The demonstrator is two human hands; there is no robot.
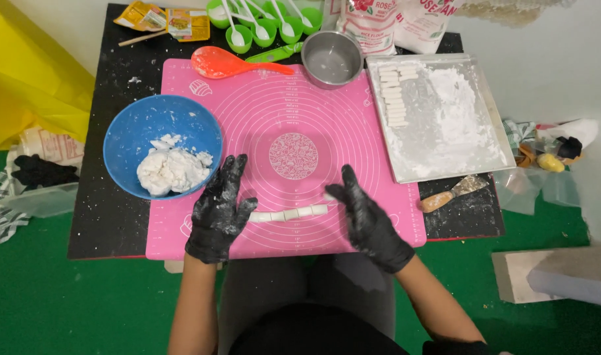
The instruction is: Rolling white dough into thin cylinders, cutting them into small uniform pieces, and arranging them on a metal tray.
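Two black-gloved hands are resting open on a pink mat (379, 131), holding nothing: the left hand (219, 207) and right hand (366, 217) are flanking a cut white dough strip (288, 213), fingertips touching its ends. The sticky gloves could lift or smear the pieces. A blue bowl (133, 128) of dough is sitting to the left.
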